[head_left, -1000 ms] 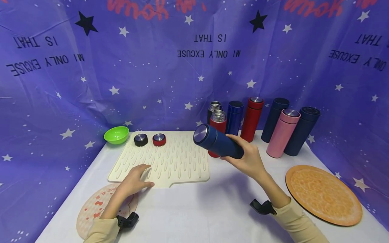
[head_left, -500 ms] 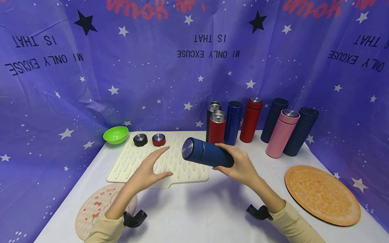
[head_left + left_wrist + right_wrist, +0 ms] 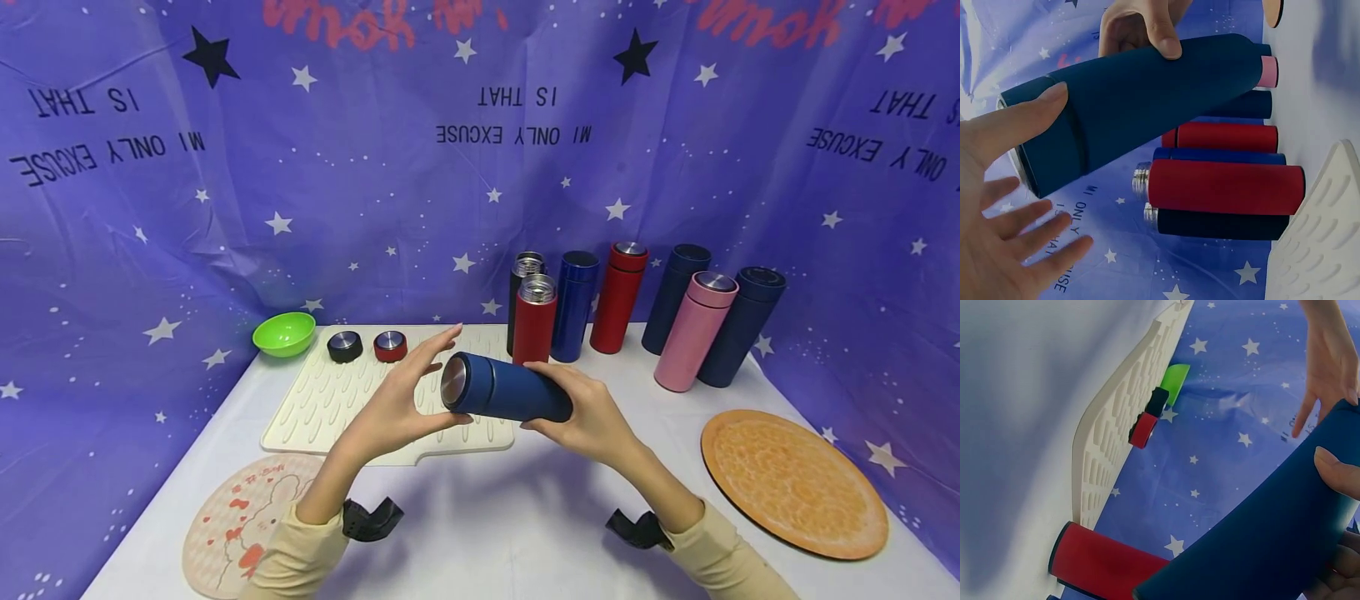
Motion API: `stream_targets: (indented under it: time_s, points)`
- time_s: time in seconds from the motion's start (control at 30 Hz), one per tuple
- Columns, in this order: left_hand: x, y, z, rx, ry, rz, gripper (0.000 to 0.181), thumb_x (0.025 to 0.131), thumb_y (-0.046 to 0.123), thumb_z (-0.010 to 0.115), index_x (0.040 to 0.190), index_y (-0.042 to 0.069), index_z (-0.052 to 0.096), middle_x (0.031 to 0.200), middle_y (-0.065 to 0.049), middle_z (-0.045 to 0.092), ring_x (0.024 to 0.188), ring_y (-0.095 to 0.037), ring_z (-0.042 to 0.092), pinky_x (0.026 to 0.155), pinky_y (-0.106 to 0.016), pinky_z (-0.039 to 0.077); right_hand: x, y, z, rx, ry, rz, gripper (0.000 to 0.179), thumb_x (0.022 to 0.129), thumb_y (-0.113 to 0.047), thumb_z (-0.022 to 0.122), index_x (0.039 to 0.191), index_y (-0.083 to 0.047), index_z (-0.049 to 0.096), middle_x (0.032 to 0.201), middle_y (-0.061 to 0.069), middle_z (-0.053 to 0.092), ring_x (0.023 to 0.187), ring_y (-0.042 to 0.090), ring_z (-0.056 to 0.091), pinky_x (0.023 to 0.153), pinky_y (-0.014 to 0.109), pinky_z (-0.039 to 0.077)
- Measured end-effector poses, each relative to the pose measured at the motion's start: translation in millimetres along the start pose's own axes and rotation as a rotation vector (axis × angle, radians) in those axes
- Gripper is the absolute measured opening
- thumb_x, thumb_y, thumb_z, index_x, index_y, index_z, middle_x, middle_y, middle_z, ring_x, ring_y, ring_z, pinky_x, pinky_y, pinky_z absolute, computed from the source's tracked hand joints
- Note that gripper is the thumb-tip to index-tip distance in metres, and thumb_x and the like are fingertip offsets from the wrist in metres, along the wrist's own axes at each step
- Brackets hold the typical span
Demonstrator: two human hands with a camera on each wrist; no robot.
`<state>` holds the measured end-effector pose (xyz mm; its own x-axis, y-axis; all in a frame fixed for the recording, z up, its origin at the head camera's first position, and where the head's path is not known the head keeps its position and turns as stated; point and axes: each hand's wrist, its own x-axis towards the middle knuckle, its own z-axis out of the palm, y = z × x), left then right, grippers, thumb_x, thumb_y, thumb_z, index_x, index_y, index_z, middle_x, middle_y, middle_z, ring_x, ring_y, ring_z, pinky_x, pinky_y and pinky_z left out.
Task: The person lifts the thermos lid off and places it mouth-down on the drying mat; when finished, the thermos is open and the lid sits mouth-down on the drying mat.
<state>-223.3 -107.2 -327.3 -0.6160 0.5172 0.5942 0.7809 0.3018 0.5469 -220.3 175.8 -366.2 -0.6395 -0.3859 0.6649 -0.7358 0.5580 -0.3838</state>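
Note:
A dark blue thermos bottle [image 3: 521,390] is held up in the air, tilted nearly level, its lid with a steel top [image 3: 454,380] facing left. My right hand [image 3: 596,417] grips its lower body, the thumb on the near side. At the lid end my left hand [image 3: 397,408] is spread wide around the lid. In the left wrist view its thumb [image 3: 1029,122] lies over the lid, while the other fingers [image 3: 1054,256] stand out straight and apart from it. A red bottle without a lid [image 3: 535,329] stands behind the held bottle, its steel neck bare.
Several bottles stand at the back right, including a pink bottle [image 3: 693,333]. A black lid [image 3: 345,347] and a red lid [image 3: 391,346] lie on a cream draining mat [image 3: 330,408]. A green bowl [image 3: 285,335] and two round mats, one orange [image 3: 795,483], one pink [image 3: 225,517], lie around.
My left hand has risen and moved right from above the mat's front edge to the bottle's lid. The right hand has brought the blue bottle left and down, turning it closer to level.

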Motion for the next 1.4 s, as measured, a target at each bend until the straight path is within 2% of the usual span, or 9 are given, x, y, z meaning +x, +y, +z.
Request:
stream_targets:
  time_s: [0.2, 0.37, 0.57, 0.8, 0.9, 1.03, 1.1, 1.17, 1.4]
  points:
    - [0.6, 23.3, -6.5, -0.036, 0.003, 0.106, 0.079, 0.068, -0.001, 0.086, 0.137, -0.002, 0.047, 0.139, -0.014, 0.050, 0.125, -0.024, 0.048, 0.097, -0.038, 0.049, 1.0, -0.4, -0.1, -0.001, -0.034, -0.007, 0.074, 0.063, -0.020, 0.091, 0.130, -0.011, 0.059, 0.121, 0.006, 0.064, 0.112, 0.024, 0.059, 0.090, 0.046, 0.052]
    - [0.0, 23.3, -6.4, -0.062, 0.008, 0.157, 0.065, 0.068, -0.004, 0.084, 0.127, -0.004, 0.056, 0.130, -0.017, 0.056, 0.120, -0.025, 0.053, 0.086, -0.037, 0.055, 0.3, 0.2, 0.3, -0.002, -0.053, -0.010, 0.076, 0.063, -0.021, 0.092, 0.130, -0.011, 0.059, 0.120, 0.007, 0.065, 0.107, 0.025, 0.062, 0.088, 0.046, 0.053]
    - [0.2, 19.5, -2.6, -0.105, 0.030, 0.193, 0.063, 0.064, -0.009, 0.084, 0.122, -0.005, 0.059, 0.121, -0.020, 0.060, 0.113, -0.027, 0.057, 0.077, -0.037, 0.058, -1.7, 1.8, 1.8, 0.010, -0.058, -0.017, 0.074, 0.062, -0.019, 0.092, 0.127, -0.008, 0.059, 0.116, 0.007, 0.067, 0.099, 0.022, 0.065, 0.084, 0.043, 0.055]
    - [-1.3, 16.0, -0.5, -0.132, 0.076, 0.195, 0.062, 0.060, -0.008, 0.086, 0.116, -0.009, 0.061, 0.115, -0.022, 0.062, 0.106, -0.031, 0.061, 0.072, -0.037, 0.059, -3.8, 3.3, 6.7, 0.014, -0.028, -0.062, 0.075, 0.060, -0.015, 0.092, 0.128, -0.007, 0.059, 0.119, 0.008, 0.065, 0.105, 0.024, 0.064, 0.088, 0.045, 0.054]
    - [-3.1, 5.1, 4.0, -0.124, 0.109, 0.134, 0.063, 0.062, -0.003, 0.088, 0.119, -0.006, 0.060, 0.114, -0.018, 0.063, 0.101, -0.029, 0.062, 0.069, -0.035, 0.059, -4.4, 1.6, 8.8, -0.032, 0.002, -0.087, 0.075, 0.061, -0.015, 0.092, 0.128, -0.006, 0.059, 0.121, 0.008, 0.064, 0.109, 0.025, 0.063, 0.090, 0.045, 0.052]
    - [-6.1, -9.6, 10.4, -0.120, 0.142, -0.065, 0.059, 0.071, 0.012, 0.087, 0.123, 0.005, 0.060, 0.114, -0.008, 0.062, 0.094, -0.023, 0.062, 0.067, -0.028, 0.059, -5.0, -1.6, 10.7, -0.117, 0.027, -0.110, 0.078, 0.063, -0.018, 0.091, 0.131, -0.005, 0.057, 0.126, 0.010, 0.062, 0.115, 0.028, 0.059, 0.094, 0.047, 0.049]
    - [-7.0, -12.1, 11.8, -0.121, 0.131, -0.143, 0.055, 0.075, 0.018, 0.084, 0.123, 0.010, 0.059, 0.114, -0.004, 0.061, 0.093, -0.020, 0.062, 0.069, -0.026, 0.058, -5.4, -2.3, 11.2, -0.146, 0.022, -0.111, 0.078, 0.064, -0.019, 0.091, 0.132, -0.004, 0.056, 0.127, 0.011, 0.061, 0.116, 0.029, 0.059, 0.095, 0.047, 0.049]
    - [-7.2, -13.2, 12.3, -0.115, 0.100, -0.167, 0.053, 0.078, 0.024, 0.082, 0.124, 0.014, 0.058, 0.115, -0.001, 0.060, 0.096, -0.017, 0.061, 0.073, -0.026, 0.058, -5.1, -3.4, 10.3, -0.151, 0.009, -0.102, 0.077, 0.064, -0.020, 0.091, 0.131, -0.004, 0.056, 0.126, 0.011, 0.062, 0.115, 0.029, 0.059, 0.094, 0.047, 0.050]
    - [-5.4, -14.8, 10.6, -0.077, -0.053, 0.042, 0.063, 0.075, 0.017, 0.084, 0.131, 0.015, 0.054, 0.128, 0.000, 0.056, 0.114, -0.018, 0.054, 0.084, -0.030, 0.055, -1.4, -1.4, -0.3, -0.027, -0.129, 0.027, 0.070, 0.063, -0.025, 0.091, 0.125, -0.015, 0.062, 0.115, 0.001, 0.067, 0.099, 0.019, 0.064, 0.085, 0.040, 0.055]
